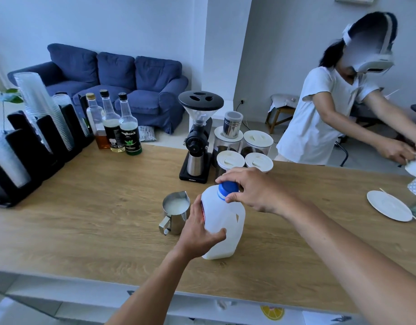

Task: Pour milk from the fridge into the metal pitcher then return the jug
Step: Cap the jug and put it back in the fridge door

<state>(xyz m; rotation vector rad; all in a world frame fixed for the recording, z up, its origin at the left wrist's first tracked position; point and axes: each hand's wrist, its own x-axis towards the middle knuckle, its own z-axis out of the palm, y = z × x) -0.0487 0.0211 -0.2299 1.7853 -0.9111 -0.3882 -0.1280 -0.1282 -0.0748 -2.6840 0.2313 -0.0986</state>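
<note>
The milk jug (223,221) stands upright on the wooden counter (96,219), just right of the metal pitcher (176,213) — the pitcher holds milk and its handle points toward the camera. The left hand (200,233) wraps around the jug's body, fingers on the labelled side and thumb across the front. The right hand (251,191) comes in from above, its fingers closed around the blue cap (228,188) on the jug's neck. Behind the jug sit a black coffee grinder (197,137) and several white-lidded jars (244,146). Three syrup bottles (117,124) stand further left, beside stacked cups (38,106) — a white plate (388,205) lies far right.
</note>
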